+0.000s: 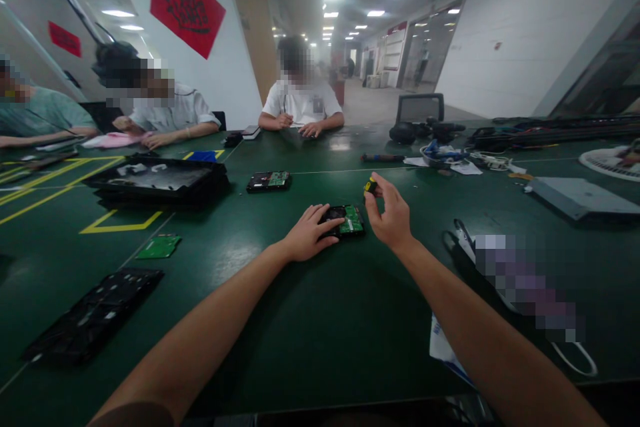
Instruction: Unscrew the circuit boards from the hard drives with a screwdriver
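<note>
A hard drive with a green circuit board facing up lies on the green table. My left hand is on its left part, fingers over the top and thumb along the near edge, gripping it against the table. Just above and right of the drive, my right hand pinches a small yellow-and-black block between thumb and fingers. The block is apart from the drive, and its exact kind is too small to tell. A second hard drive lies farther back to the left.
Left are a loose circuit board, black plastic frame and stacked black trays. Right are a grey metal case, a strapped item and a screwdriver-like tool. Several people sit across the table.
</note>
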The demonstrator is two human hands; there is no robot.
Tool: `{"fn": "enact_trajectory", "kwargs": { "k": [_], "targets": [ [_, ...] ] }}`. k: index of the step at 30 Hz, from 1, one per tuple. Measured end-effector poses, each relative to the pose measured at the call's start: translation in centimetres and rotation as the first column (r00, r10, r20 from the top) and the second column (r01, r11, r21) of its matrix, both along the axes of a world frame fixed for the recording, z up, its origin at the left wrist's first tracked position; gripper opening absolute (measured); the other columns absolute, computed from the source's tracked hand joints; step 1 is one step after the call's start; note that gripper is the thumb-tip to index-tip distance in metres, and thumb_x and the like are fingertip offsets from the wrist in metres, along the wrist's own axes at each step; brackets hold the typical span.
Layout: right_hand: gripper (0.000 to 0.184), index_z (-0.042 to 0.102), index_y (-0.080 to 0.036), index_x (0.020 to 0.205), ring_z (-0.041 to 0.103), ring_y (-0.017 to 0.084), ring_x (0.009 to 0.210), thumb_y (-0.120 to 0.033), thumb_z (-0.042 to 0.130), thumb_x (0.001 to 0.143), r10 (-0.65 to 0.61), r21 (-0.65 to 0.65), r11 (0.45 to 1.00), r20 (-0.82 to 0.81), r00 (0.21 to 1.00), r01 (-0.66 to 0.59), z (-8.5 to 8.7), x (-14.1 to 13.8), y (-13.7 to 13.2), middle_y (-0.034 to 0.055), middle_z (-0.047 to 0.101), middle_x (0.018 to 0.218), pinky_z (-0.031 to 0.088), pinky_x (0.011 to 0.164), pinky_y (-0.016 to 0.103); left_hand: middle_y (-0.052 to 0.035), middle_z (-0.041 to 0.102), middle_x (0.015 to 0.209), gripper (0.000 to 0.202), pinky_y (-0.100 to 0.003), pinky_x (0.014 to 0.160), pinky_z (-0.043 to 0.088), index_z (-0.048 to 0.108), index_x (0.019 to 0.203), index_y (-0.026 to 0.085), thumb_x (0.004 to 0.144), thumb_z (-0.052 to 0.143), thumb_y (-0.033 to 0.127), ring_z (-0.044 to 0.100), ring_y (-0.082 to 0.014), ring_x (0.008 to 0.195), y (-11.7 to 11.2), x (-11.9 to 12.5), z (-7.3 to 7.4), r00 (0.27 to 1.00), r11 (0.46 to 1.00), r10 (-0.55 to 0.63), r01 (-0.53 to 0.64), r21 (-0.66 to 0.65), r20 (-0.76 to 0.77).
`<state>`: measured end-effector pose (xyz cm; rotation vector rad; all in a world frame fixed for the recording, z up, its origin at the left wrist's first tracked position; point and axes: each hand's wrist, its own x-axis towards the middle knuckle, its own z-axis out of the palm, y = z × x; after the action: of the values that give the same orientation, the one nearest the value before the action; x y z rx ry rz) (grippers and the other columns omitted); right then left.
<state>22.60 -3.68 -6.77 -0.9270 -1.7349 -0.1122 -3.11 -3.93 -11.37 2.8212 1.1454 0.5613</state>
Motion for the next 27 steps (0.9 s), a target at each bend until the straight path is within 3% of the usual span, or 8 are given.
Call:
{"fn": "enact_trajectory", "kwargs": {
  "k": [3, 10, 15, 22, 27],
  "targets": [
    [0.045, 0.046, -0.027, 0.147, 0.07, 0.027, 0.104, -0.032, 0.05, 0.103, 0.002, -0.004, 1.0, -0.018, 1.0, -0.002, -0.2, 0.09, 0.19, 0.0118, 0.067, 0.129, 0.06, 0.094, 0.051, -0.0108, 0.025, 0.167, 0.057, -0.064, 0.122, 0.022, 0.047, 0.153, 0.035, 0.1, 0.053, 0.054, 0.024, -0.0382, 0.153, 0.03, -0.02, -0.03, 1.0, 1.0, -0.001, 0.001, 0.0, 0.001],
    [0.04, 0.054, -0.028, 0.136, 0.067, 0.027, 0.103, -0.034, 0.061, 0.097, -0.022, 0.048, 0.999, -0.016, 1.0, 0.023, -0.01, 0.12, 0.07, 0.0105, 0.066, 0.12, 0.061, 0.09, 0.049, -0.0103, 0.026, 0.167, 0.057, -0.065, 0.121, 0.023, 0.048, 0.152, 0.036, 0.099, 0.056, 0.053, 0.025, -0.0387, 0.153, 0.07, -0.06, -0.08, 1.0, 1.0, -0.002, 0.002, -0.004, 0.017],
    [0.047, 0.045, -0.027, 0.147, 0.068, 0.027, 0.108, -0.031, 0.053, 0.101, 0.019, -0.015, 1.0, -0.03, 0.999, -0.019, -0.24, 0.03, 0.14, 0.0122, 0.064, 0.131, 0.059, 0.095, 0.05, -0.0101, 0.025, 0.168, 0.057, -0.065, 0.121, 0.023, 0.048, 0.152, 0.036, 0.099, 0.055, 0.053, 0.025, -0.0383, 0.153, 0.11, -0.09, -0.13, 1.0, 1.0, -0.007, 0.007, 0.002, 0.011],
    [0.046, 0.051, -0.029, 0.141, 0.067, 0.025, 0.096, -0.035, 0.061, 0.097, -0.003, 0.004, 1.0, -0.021, 1.0, 0.003, -0.28, 0.03, 0.1, 0.0107, 0.063, 0.121, 0.062, 0.086, 0.048, -0.0095, 0.027, 0.167, 0.056, -0.065, 0.121, 0.024, 0.049, 0.152, 0.036, 0.099, 0.056, 0.053, 0.025, -0.0384, 0.153, 0.0, 0.0, 0.02, 1.0, 1.0, 0.0, 0.0, -0.005, 0.017],
    [0.047, 0.045, -0.026, 0.147, 0.068, 0.027, 0.109, -0.031, 0.053, 0.101, 0.036, 0.009, 0.999, -0.046, 0.998, -0.036, -0.5, -0.16, 0.38, 0.013, 0.063, 0.134, 0.059, 0.095, 0.05, -0.0092, 0.026, 0.168, 0.057, -0.065, 0.122, 0.023, 0.048, 0.152, 0.036, 0.099, 0.055, 0.053, 0.024, -0.0381, 0.153, 0.04, -0.03, -0.02, 1.0, 1.0, 0.002, -0.002, -0.005, 0.008]
  ]
}}
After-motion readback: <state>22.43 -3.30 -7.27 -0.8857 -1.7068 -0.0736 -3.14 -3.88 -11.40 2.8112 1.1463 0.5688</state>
